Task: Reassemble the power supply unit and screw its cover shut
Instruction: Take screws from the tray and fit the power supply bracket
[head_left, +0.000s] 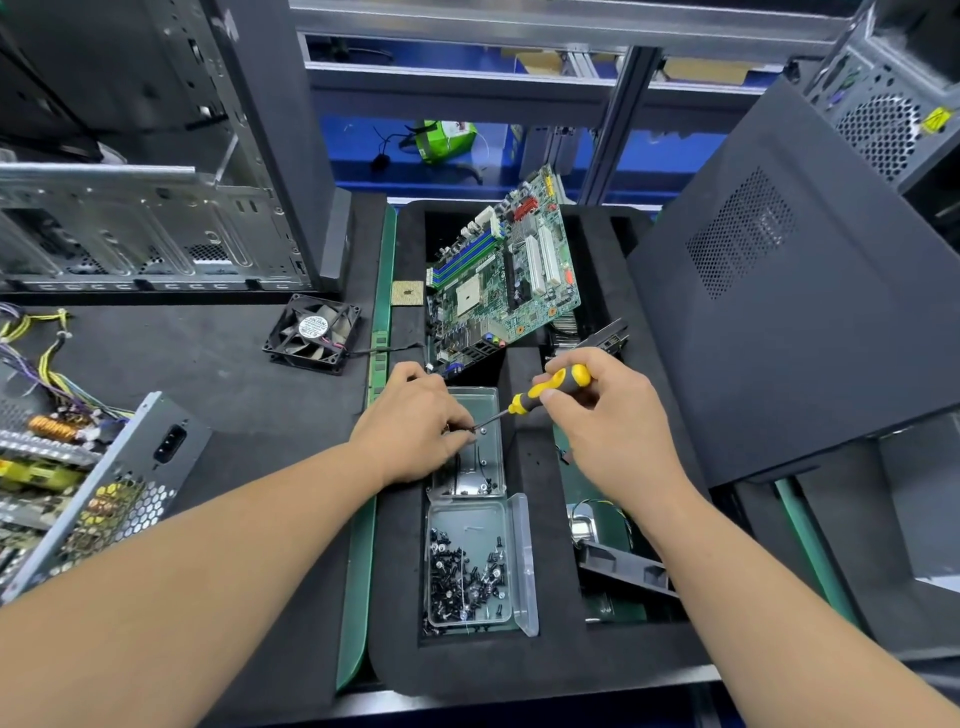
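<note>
So we had both hands over the clear plastic screw box (475, 525) sitting in the black foam tray (519, 660), and that box is the landmark for everything here. Our right hand (613, 415) had its fingers curled round the yellow-and-black handled screwdriver (550, 389), thumb pressed on the grip, with the thin shaft slanting down-left so the tip sat over the far compartment of the box. Our left hand (415, 431) was down at that same far compartment, fingertips bunched together right at the screwdriver tip and pinching something small and dark there, but it was too tiny for us to tell what. The near compartment of the box held a heap of small black screws (465, 577), with the hinged lid standing open on its right side. The opened grey metal power supply unit (88, 488) was well off to the left of the box at the frame edge, cover off, with coils and bundled coloured wires showing. A black square case fan (313, 332) lay beyond the box to the left, a green motherboard (504, 275) leaned in the tray straight behind it, and a big black perforated case panel (800, 291) stood tilted to the right of it.
</note>
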